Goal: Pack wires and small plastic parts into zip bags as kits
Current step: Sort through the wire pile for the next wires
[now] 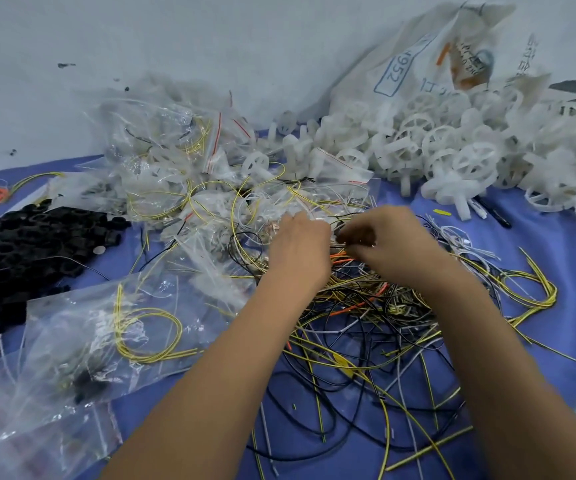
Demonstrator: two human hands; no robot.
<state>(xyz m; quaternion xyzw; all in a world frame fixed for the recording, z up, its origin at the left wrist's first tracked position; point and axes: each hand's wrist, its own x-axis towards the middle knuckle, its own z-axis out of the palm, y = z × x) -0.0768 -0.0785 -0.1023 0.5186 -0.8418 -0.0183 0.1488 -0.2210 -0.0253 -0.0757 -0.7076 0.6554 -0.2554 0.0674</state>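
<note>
I see both hands out over the blue table (556,258), close together above the far edge of the tangled wire pile (366,327). The left hand (297,251) has its fingers curled down toward a clear bag near the top of the pile, but motion blur hides the fingertips and I cannot tell whether it actually holds anything. The right hand (383,247) is bent over just beside it, fingers curled and seeming to pinch thin wires at its tips, with orange strands showing right under it; I cannot be sure of that grip either. The wire pile spreads beneath and between both forearms, a mix of yellow, black, white and orange strands. To the left lies a filled zip bag (106,327) with a yellow wire coiled inside, flat on the table. Behind it, a heap of more clear zip bags (175,161) rises toward the wall. Black plastic rings (20,251) are heaped at the far left edge. White plastic wheels (435,147) are piled at the back right, spilling from a white printed sack (418,64) leaning on the wall.
</note>
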